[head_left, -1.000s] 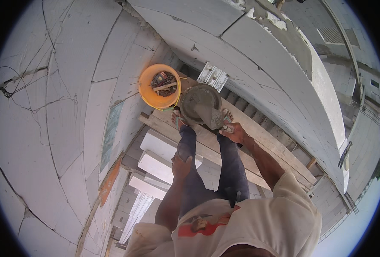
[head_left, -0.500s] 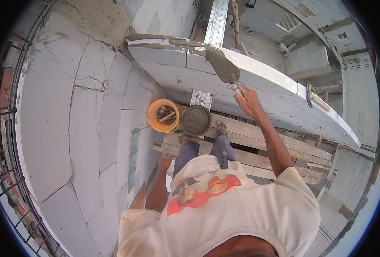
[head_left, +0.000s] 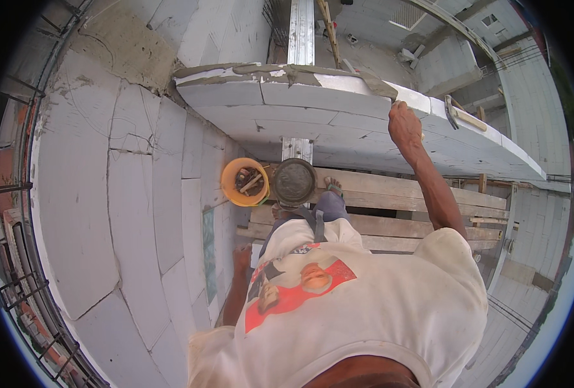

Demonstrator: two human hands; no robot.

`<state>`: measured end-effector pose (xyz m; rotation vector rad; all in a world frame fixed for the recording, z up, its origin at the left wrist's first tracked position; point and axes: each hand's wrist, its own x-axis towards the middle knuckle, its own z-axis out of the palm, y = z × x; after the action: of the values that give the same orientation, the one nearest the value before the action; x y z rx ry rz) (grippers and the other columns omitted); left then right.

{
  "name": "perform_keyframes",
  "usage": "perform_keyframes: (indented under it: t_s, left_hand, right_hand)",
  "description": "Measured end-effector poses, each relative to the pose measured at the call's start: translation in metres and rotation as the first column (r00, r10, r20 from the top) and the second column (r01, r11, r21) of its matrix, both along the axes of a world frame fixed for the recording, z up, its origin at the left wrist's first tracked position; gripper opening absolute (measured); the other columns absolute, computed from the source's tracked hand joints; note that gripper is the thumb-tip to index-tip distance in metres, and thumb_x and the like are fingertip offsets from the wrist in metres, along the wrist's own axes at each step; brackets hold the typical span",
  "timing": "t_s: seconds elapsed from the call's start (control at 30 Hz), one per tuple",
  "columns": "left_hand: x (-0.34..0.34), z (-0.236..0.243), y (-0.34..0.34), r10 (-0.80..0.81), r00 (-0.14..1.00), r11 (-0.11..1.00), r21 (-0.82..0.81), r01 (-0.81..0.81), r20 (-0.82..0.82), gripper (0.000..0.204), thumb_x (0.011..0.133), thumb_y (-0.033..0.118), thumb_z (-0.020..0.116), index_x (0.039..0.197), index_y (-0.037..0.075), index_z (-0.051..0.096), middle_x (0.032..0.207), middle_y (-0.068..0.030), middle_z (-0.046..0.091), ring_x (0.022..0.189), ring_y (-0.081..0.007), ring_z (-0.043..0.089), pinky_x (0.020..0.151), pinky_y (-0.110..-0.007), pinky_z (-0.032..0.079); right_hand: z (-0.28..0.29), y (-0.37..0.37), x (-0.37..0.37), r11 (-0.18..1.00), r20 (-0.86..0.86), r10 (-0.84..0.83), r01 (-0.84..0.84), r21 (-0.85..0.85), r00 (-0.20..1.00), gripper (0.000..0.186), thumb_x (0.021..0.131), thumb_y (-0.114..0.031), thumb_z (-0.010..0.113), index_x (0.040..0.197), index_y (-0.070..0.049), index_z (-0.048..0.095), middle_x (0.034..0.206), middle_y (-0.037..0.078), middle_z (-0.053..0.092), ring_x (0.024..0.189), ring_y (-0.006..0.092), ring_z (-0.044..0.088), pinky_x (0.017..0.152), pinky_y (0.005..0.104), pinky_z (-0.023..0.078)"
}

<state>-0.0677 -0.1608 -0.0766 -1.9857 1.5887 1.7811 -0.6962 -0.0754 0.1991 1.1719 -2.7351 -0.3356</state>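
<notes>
A right hand clamped around a trowel at the top of a pale block wall.
The trowel's handle is mostly hidden in the closed fingers; its grey blade extends ahead and to the left of the grip, over the wall's top edge. Farther left of the grip, wet grey mortar coats part of that top. Below the grip and well to its left sit a round black tub and, just beside it, an orange bucket with scraps inside. The left hand hangs low, well apart from the grip; whether its fingers are apart or together, I cannot tell.
</notes>
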Motion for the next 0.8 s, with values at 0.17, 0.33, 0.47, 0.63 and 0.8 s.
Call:
perform_keyframes:
  t_s: [0.17,0.33,0.47,0.63,0.8]
  left_hand:
    - [0.003,0.042,0.011,-0.132,0.991,0.991,0.006,0.132,0.031,0.027,0.089,0.022,0.064,0.074,0.000,0.065,0.071,-0.0046,0.063,0.063,-0.0149,0.057,0.058,-0.035,0.045]
    - [0.041,0.030,0.009,-0.485,0.874,0.825,-0.317,0.468,0.029,0.026,0.089,0.022,0.063,0.074,0.001,0.064,0.071,-0.0035,0.062,0.062,-0.0136,0.056,0.056,-0.034,0.044]
    - [0.042,0.031,-0.012,-0.537,0.843,0.751,-0.433,0.499,0.039,0.026,0.089,0.023,0.063,0.074,0.001,0.064,0.070,-0.0027,0.061,0.061,-0.0125,0.055,0.054,-0.033,0.043]
    - [0.003,0.046,-0.039,-0.033,0.999,0.999,-0.011,0.033,0.003,0.024,0.088,0.024,0.064,0.081,0.001,0.068,0.073,-0.0030,0.063,0.066,-0.0115,0.057,0.058,-0.031,0.045]
    - [-0.021,0.063,-0.032,0.099,0.995,0.993,-0.062,-0.100,-0.030,0.031,0.087,0.026,0.068,0.099,-0.002,0.074,0.085,-0.0085,0.068,0.077,-0.0147,0.062,0.067,-0.032,0.050]
  right_hand:
    - [-0.021,0.060,-0.019,0.950,0.057,-0.257,0.263,-0.167,0.965,0.026,0.092,-0.008,0.061,0.115,0.004,0.063,0.105,0.017,0.063,0.094,0.0391,0.068,0.074,0.0474,0.060]
    - [-0.107,0.015,0.031,0.747,0.254,-0.150,0.278,-0.604,0.955,0.040,0.089,-0.003,0.063,0.129,0.003,0.057,0.109,0.020,0.058,0.102,0.0412,0.060,0.083,0.0496,0.053]
    - [-0.158,-0.022,0.106,0.730,0.276,0.069,0.140,-0.669,0.959,0.052,0.083,0.000,0.063,0.134,0.002,0.055,0.110,0.020,0.056,0.102,0.0414,0.058,0.085,0.0493,0.051]
    - [-0.138,-0.026,0.148,0.645,0.405,0.232,0.172,-0.745,0.884,0.037,0.087,-0.008,0.067,0.122,0.002,0.059,0.098,0.017,0.060,0.088,0.0371,0.062,0.074,0.0447,0.052]
    - [-0.098,-0.048,0.106,0.184,0.829,0.450,0.874,-0.449,0.331,0.032,0.101,-0.032,0.062,0.106,0.000,0.061,0.070,0.007,0.054,0.050,0.0182,0.054,0.045,0.0346,0.045]
